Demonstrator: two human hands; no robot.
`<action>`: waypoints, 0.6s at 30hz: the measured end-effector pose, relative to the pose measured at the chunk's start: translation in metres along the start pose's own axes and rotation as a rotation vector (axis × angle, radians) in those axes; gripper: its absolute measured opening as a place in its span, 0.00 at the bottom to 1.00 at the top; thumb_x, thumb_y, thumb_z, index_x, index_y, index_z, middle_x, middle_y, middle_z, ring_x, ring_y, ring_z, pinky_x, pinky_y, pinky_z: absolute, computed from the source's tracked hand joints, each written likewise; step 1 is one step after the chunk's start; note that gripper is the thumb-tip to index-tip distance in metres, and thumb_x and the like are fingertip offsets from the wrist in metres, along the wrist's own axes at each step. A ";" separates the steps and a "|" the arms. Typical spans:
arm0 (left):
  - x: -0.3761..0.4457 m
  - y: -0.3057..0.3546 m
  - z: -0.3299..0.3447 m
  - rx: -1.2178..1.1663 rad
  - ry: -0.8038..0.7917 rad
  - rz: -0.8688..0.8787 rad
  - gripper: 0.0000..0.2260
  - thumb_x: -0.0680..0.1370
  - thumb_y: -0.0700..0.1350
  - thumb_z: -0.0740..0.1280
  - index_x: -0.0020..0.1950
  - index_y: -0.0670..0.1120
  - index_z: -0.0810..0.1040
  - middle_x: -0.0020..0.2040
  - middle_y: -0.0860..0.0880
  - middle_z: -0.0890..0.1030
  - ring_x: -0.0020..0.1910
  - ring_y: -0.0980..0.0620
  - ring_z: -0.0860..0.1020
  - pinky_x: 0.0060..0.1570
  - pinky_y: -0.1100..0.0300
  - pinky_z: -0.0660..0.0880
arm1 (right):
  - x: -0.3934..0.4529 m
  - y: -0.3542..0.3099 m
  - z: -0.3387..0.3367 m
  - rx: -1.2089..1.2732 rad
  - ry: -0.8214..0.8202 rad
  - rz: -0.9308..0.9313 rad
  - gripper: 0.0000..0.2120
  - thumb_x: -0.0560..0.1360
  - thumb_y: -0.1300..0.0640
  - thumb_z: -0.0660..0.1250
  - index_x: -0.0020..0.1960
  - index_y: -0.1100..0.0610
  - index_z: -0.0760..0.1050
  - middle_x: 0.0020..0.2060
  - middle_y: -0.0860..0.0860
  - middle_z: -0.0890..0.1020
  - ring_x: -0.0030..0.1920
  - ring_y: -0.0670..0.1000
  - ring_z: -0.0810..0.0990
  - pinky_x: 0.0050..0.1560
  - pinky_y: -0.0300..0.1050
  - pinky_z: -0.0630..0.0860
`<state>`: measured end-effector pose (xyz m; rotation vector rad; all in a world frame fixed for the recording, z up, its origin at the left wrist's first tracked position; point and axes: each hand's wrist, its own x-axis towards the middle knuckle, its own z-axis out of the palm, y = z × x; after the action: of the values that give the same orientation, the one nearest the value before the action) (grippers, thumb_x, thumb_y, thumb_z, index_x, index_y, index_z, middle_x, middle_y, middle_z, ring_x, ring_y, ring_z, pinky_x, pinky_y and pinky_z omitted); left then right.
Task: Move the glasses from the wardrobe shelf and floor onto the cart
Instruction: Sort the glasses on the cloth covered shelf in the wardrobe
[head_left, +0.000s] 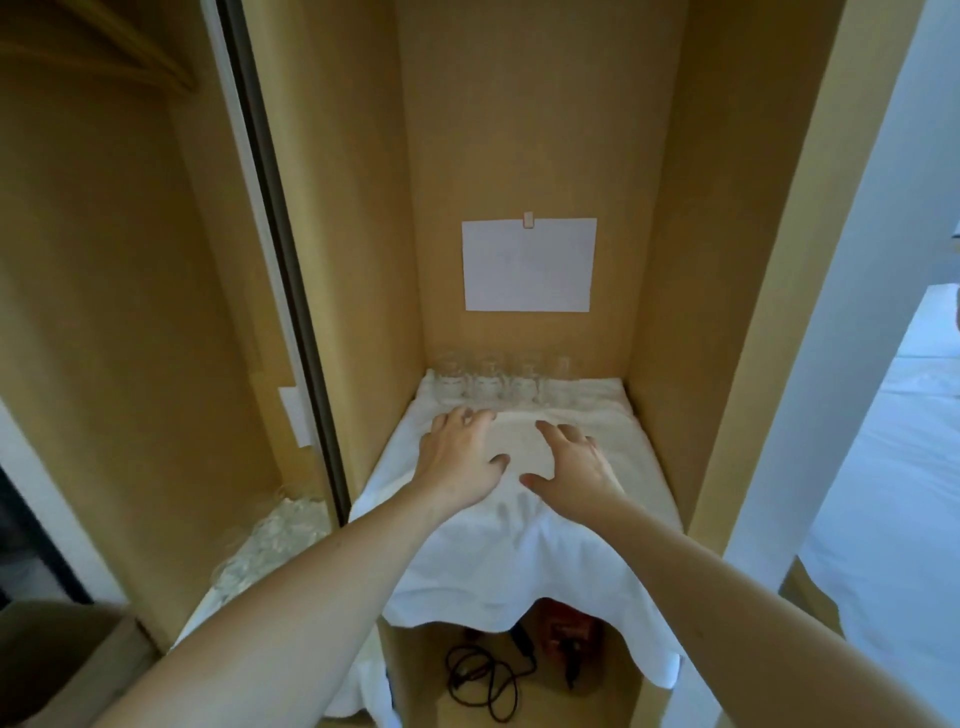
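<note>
Several clear glasses (501, 383) stand in a row at the back of the wardrobe shelf, on a white cloth (519, 561) that drapes over the shelf's front edge. My left hand (460, 457) reaches in over the cloth with fingers spread, its fingertips just short of the leftmost glasses. My right hand (574, 465) hovers beside it, fingers spread and holding nothing, a little further from the row. More clear glasses (270, 540) lie crowded on a white cloth in the left compartment, lower down. The cart is not in view.
The shelf niche is narrow, with wooden walls left and right. A white paper sheet (529, 265) is clipped to the back wall. A sliding door frame (291, 291) divides the compartments. A black cable (483, 680) and a red tool lie below the shelf. A white bed (904, 467) is at right.
</note>
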<state>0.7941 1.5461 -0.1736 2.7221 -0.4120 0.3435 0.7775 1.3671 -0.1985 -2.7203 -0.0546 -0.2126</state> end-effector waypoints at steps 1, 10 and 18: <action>-0.005 -0.005 -0.004 -0.003 0.009 -0.007 0.28 0.78 0.58 0.67 0.76 0.52 0.66 0.74 0.48 0.68 0.73 0.43 0.64 0.69 0.47 0.67 | -0.002 -0.007 0.003 0.002 -0.002 -0.011 0.40 0.77 0.41 0.68 0.81 0.50 0.54 0.77 0.53 0.64 0.73 0.60 0.64 0.71 0.53 0.67; -0.047 -0.080 -0.029 -0.028 0.027 -0.073 0.27 0.78 0.59 0.66 0.75 0.52 0.66 0.73 0.48 0.68 0.72 0.44 0.65 0.66 0.48 0.68 | -0.011 -0.084 0.043 0.023 -0.056 -0.059 0.40 0.77 0.43 0.69 0.81 0.52 0.54 0.77 0.55 0.62 0.74 0.61 0.62 0.71 0.54 0.66; -0.098 -0.200 -0.063 -0.032 0.021 -0.173 0.27 0.78 0.57 0.68 0.74 0.52 0.68 0.72 0.49 0.69 0.73 0.44 0.64 0.67 0.50 0.67 | -0.018 -0.193 0.113 0.044 -0.105 -0.114 0.38 0.77 0.43 0.69 0.81 0.50 0.56 0.76 0.53 0.65 0.72 0.60 0.66 0.70 0.52 0.67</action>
<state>0.7572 1.7723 -0.2081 2.6957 -0.1732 0.3146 0.7621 1.5891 -0.2266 -2.6854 -0.2418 -0.0994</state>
